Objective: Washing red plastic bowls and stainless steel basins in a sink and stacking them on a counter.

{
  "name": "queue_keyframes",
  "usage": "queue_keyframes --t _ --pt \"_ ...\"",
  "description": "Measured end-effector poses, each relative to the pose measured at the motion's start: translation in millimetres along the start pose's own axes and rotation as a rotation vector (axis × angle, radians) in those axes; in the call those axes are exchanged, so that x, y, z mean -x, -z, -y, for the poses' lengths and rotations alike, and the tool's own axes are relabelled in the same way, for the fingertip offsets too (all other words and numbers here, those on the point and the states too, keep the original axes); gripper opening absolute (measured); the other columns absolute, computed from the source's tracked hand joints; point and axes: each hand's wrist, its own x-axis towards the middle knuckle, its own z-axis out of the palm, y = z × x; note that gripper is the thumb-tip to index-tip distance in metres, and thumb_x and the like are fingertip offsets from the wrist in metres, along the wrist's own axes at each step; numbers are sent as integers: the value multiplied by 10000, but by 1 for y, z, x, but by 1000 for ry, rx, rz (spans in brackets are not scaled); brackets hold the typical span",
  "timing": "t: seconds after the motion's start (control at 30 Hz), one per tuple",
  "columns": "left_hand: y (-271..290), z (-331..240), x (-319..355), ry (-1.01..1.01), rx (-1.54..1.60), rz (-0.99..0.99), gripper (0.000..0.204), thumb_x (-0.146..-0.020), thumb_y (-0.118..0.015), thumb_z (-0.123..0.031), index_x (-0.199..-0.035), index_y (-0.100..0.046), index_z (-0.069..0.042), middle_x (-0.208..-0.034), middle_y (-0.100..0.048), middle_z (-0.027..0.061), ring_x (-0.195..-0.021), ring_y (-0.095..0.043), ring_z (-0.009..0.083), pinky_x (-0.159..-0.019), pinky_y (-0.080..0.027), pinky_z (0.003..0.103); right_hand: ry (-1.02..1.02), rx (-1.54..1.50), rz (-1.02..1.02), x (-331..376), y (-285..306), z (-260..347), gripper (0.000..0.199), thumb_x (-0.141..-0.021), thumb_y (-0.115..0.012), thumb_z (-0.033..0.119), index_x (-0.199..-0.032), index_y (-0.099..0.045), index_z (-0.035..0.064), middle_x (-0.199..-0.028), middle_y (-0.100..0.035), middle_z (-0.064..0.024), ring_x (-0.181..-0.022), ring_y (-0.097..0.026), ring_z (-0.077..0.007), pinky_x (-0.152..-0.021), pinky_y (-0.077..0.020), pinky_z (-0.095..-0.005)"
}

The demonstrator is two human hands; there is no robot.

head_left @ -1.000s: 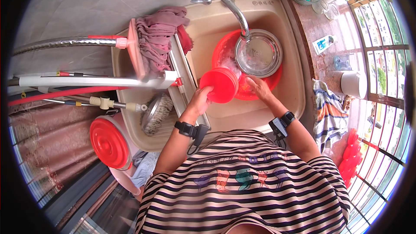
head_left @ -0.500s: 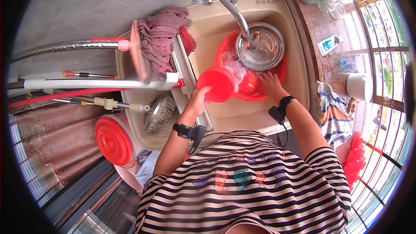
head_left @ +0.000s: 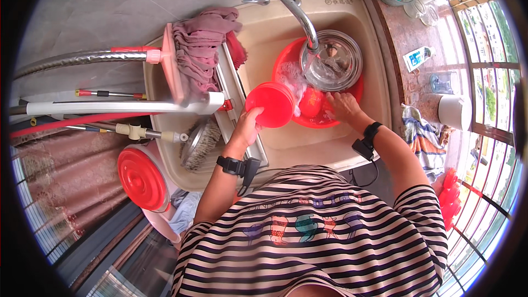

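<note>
My left hand [head_left: 250, 125] grips a red plastic tub [head_left: 270, 104] by its near rim and holds it tilted over the left side of a red basin [head_left: 357, 94]. The basin stands in the beige sink, with soapy foam [head_left: 292, 76] in it. In the basin, my right hand [head_left: 345, 108] has its fingers curled at the edge of a rounded red piece [head_left: 312, 103] with pale print; the fingertips are partly hidden. A shiny steel bowl [head_left: 333, 60] rests in the basin's far right part, under the faucet [head_left: 291, 8], from which thin water runs.
Mauve cloth [head_left: 201, 49], a pink mop head [head_left: 174, 66] and a round brush [head_left: 201, 143] lie over the sink's left part. A red-lidded bucket [head_left: 142, 179] stands lower left. The right ledge bears a pouch [head_left: 418, 59], a white container [head_left: 455, 111] and a striped cloth [head_left: 423, 143].
The red tub has shifted slightly left in my left hand. My right hand's fingers have gone from spread to curled at the red piece, which shows more roundly now.
</note>
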Motion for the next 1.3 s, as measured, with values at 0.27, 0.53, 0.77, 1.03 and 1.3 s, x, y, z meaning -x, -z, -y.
queue_keyframes --t 0.27,0.53,0.77,1.03,1.3 --pt "4 0 -2 -39 69 9 302 -894 -539 -110 -1195 -539 -85 -1122 -614 68 -1029 -611 216 -784 -531 386 -243 -324 -154 5 -2 -44 521 -858 -588 402 -1217 -499 36 -989 -612 -235 -785 -657 -389 -645 -555 -462" --pt "9 3 -1 -40 57 -7 319 -899 -535 -109 -1216 -535 -74 -1141 -613 70 -1048 -604 213 -818 -515 391 -498 -2090 -124 -44 7 15 572 -952 -461 500 -1353 -410 96 -1233 -577 -112 -1031 -621 -283 -817 -550 -408" --pt "21 6 1 -52 71 17 305 -901 -526 -102 -1204 -542 -76 -1126 -620 67 -1023 -613 209 -795 -517 376 -444 -2366 -101 -69 3 47 517 -938 -547 420 -1338 -426 116 -1276 -540 -121 -1106 -586 -283 -922 -513 -422" --pt "9 0 2 -77 103 -4 300 -902 -525 -94 -1200 -541 -71 -1114 -623 61 -1002 -620 204 -772 -523 366 -484 -1645 -231 -76 42 37 490 -890 -638 272 -1305 -449 92 -1176 -580 -151 -1033 -607 -321 -854 -520 -440" --pt "8 2 5 -161 9 -45 318 -900 -549 -118 -1211 -534 -53 -1111 -618 75 -1020 -610 194 -803 -509 334 -223 -361 -755 -43 107 37 608 -755 -703 168 -1315 -474 115 -1146 -550 -196 -999 -567 -400 -845 -498 -457"
